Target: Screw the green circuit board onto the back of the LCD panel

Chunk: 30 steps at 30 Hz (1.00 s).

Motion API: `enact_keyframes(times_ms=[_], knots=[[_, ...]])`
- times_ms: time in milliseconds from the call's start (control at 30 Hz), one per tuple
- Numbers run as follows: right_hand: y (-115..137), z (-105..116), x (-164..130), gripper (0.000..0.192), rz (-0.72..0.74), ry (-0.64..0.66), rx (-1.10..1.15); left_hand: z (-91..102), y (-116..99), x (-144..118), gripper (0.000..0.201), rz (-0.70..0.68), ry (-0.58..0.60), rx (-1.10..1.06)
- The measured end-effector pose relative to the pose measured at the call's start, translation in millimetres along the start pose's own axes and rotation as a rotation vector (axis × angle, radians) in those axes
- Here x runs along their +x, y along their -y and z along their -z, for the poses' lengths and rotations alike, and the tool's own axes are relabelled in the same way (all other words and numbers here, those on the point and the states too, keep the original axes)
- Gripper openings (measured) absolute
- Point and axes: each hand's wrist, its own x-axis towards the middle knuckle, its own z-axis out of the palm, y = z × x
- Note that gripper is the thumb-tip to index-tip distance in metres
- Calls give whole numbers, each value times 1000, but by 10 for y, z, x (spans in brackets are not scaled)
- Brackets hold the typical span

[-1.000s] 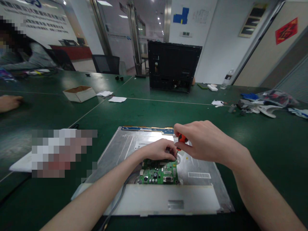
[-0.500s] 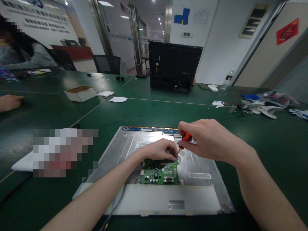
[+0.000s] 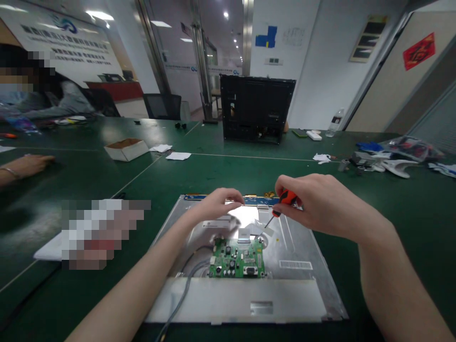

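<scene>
Over the panel [image 3: 295, 247] on the bench [image 3: 392, 209], right hand [image 3: 320, 204] fingers pinch a screwdriver [image 3: 283, 202], tip angled down above the board [image 3: 237, 259]. Left hand [image 3: 217, 204] hovers near the panel's far edge, fingers loosely curled, holding nothing.

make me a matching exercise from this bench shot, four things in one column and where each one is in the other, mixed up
Things:
1. screwdriver
2. green circuit board
3. black monitor shell
4. cardboard box

Places:
A. standing upright at the far side of the table
B. on the table to the far left, open top
C. in the right hand
D. lying on the metal panel, near its front edge

Pairs: 1-C, 2-D, 3-A, 4-B
</scene>
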Motion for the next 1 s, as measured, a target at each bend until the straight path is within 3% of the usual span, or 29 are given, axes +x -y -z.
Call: enact_keyframes(times_ms=[167,400,567,767,900,1000], knots=[[-10,57,-37,13,-18,-6,24,110,110,-151,19,75,-35,103],[-18,132,-112,14,-28,-43,6,-177,59,-203,12,144,18,268],[-29,188,-173,13,-8,-68,11,-307,77,-215,7,120,-51,327],[-50,230,-226,14,10,-105,34,-438,-288,-446,8,-10,-156,201],[-54,249,-248,14,-3,-116,17,-727,-599,-659,11,-79,-214,133],[-65,257,-261,14,4,-129,16,-960,-697,-747,20,-124,-250,133]])
